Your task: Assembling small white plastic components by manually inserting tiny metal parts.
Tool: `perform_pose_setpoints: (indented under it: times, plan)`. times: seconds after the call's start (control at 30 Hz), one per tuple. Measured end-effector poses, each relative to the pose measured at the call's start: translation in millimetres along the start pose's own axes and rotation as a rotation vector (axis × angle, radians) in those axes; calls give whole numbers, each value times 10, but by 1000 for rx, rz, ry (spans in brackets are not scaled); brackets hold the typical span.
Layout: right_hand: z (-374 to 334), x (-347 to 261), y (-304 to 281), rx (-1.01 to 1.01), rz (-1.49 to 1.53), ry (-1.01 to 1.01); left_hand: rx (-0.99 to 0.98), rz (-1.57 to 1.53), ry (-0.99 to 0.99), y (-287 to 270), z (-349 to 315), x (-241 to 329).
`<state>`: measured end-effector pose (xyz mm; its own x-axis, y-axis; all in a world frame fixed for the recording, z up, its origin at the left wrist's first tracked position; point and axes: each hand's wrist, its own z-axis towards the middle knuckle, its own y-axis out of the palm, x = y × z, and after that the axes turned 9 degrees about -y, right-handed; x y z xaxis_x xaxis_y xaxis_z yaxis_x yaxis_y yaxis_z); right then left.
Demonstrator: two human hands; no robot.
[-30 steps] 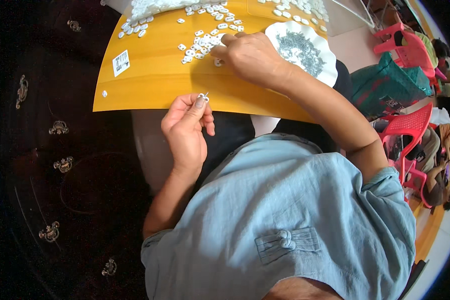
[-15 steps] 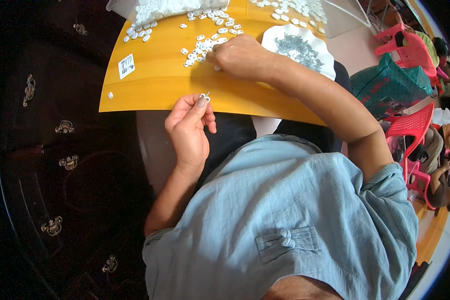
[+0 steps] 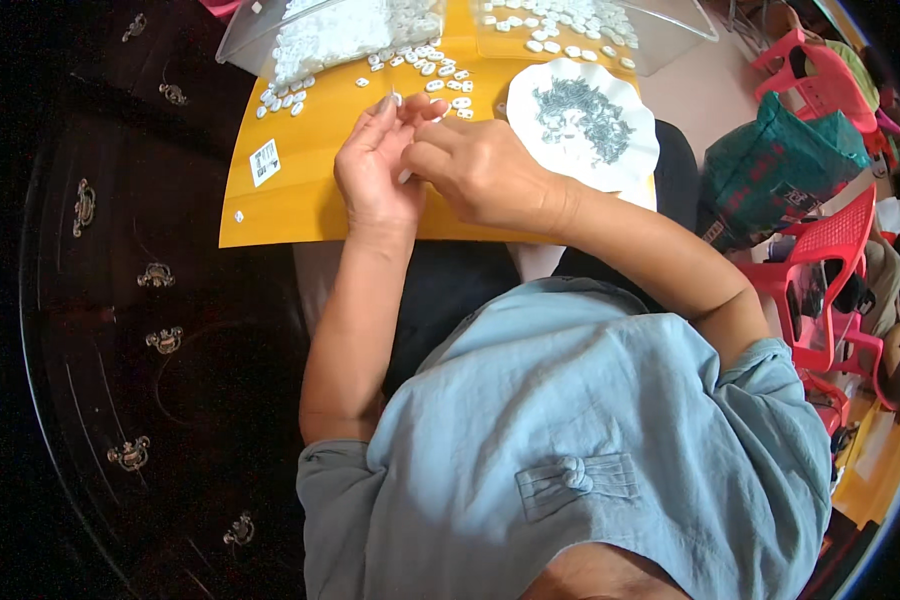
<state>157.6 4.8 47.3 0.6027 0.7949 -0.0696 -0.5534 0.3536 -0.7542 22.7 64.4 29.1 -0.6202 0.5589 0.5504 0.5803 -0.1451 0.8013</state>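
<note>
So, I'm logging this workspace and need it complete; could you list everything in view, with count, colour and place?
white pieces: too many to count, white, across the board's far half and in the bins
board: one, yellow, under the hands
plate: one, white, board's right
grey bits: too many to count, grey, on the plate
bins: two, clear, board's far side
label: one, white, board's left
cabinet: one, dark, left
handles: seven, metallic, on the cabinet
bag: one, green, right
chairs: several, pink, right
shirt: one, light blue, on the person
left hand: one, bare, over the board, fingers pinching a small piece
right hand: one, bare, beside the left; grip unclear
</note>
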Motion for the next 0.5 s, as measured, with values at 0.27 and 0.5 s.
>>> perform_pose_setpoints:
  times: [0.27, 0.5]
  plan:
    - [-95, -210, -93, 323, 874, 653, 52, 303, 435, 411, -220, -144]
    - [-134, -265, -215, 374, 1190, 899, 27, 418, 557, 463, -265, -236]
